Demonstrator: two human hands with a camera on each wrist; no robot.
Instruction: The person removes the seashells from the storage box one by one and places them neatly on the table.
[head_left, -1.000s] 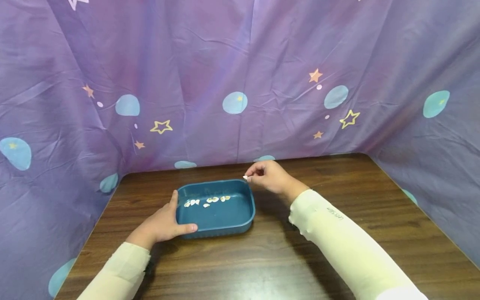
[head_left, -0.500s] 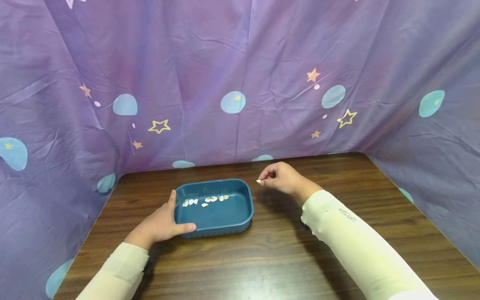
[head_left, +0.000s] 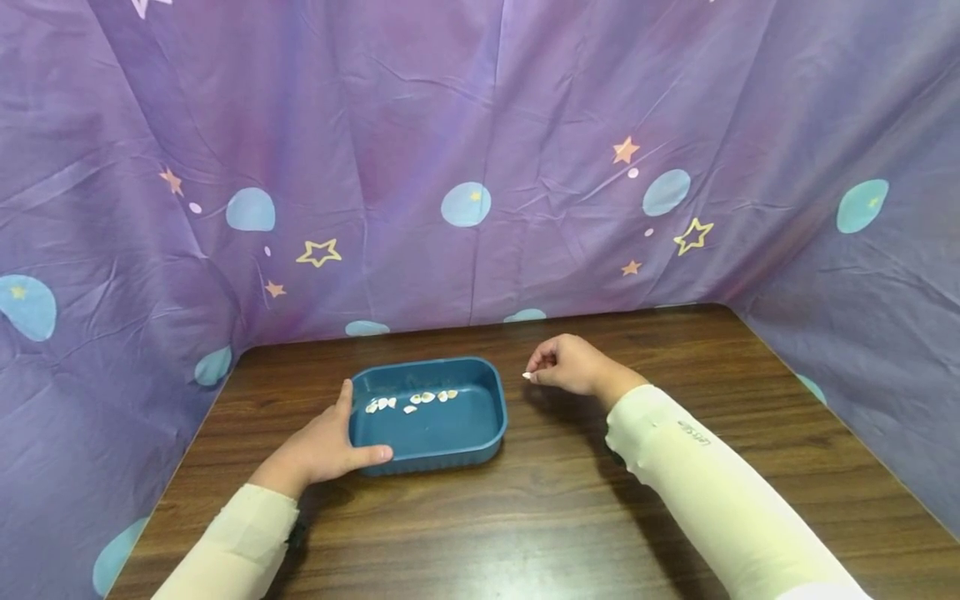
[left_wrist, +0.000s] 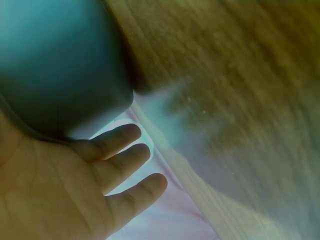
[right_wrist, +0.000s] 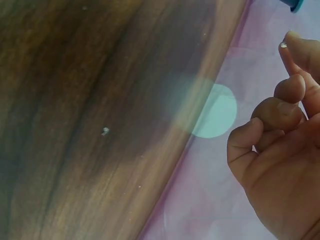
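Note:
In the head view my right hand (head_left: pixel 572 365) pinches a small white shell (head_left: pixel 527 375) between thumb and index finger, just right of the blue tray (head_left: pixel 450 457). The right wrist view shows only a pale tip of the shell (right_wrist: pixel 283 44) at the fingertips, with the other fingers curled loosely. My left hand (head_left: pixel 318 442) rests against the tray's left end, its thumb on the front rim and its index finger along the side. Three of its fingers (left_wrist: pixel 135 197) stretch out straight beside the tray wall in the left wrist view. Several white shells (head_left: pixel 427 397) lie inside the tray.
A brown wooden table (head_left: pixel 480 533) carries the tray. Behind it and at both sides hangs a purple curtain (head_left: pixel 390 167) with stars and blue spots. A tiny pale speck (right_wrist: pixel 105 131) shows on the wood in the right wrist view.
My right hand has moved right, away from the tray's back right corner, then slightly lower, still pinching the shell. The left hand stays on the tray, and the shells inside lie as before.

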